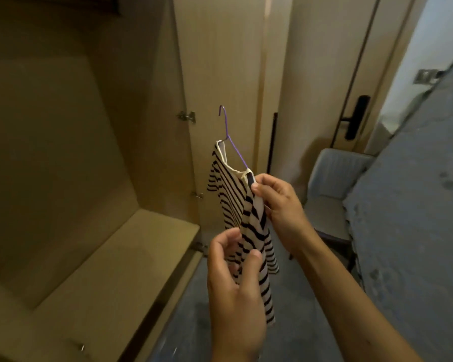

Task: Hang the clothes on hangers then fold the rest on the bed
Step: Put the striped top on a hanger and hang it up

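1. The wardrobe [63,152] stands open on my left. I think I am here so I can hang things inside. I see no rail. The top is dark and cut off.
2. A big blue-grey thing [416,218] is on my right. It may be the bed, but it is blurry and I cannot tell.
3. The striped shirt [228,189] is up in the air between my hands, in front of the wardrobe door [220,61]. It is bunched up, so I cannot see if both shoulders sit on the hanger.
4. My right hand [280,202] has a pinching grip on the shirt's shoulder to hold it all up.
5. My left hand [233,283] has a pinching grip on the lower cloth. I think it is there to pull the cloth straight.
6. The purple hanger [237,152] pokes out of the neck. Its hook points up and is on nothing. Its arms are mostly hidden in the shirt.
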